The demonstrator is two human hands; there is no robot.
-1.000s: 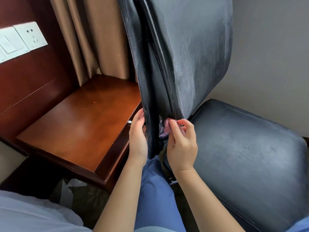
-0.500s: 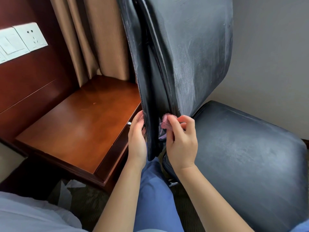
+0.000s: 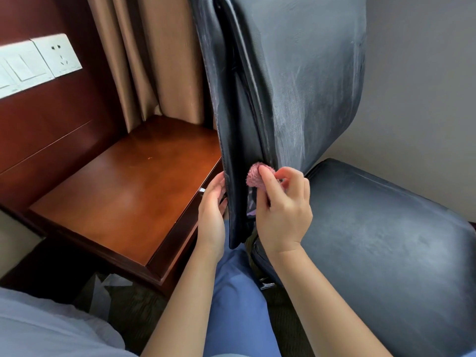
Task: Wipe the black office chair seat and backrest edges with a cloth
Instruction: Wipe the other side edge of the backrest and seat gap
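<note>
Head view shows the right hand (image 3: 282,210) pinching a pink cloth (image 3: 255,176) against the backrest (image 3: 296,81) edge, left hand (image 3: 211,212) flat bracing it; best run firm strokes along the seam.

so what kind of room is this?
Probably a hotel room or a bedroom. A dark wood bedside table stands against a wood wall panel with a socket and switch plate, beside tan curtains. White bedding shows at the lower left.
</note>
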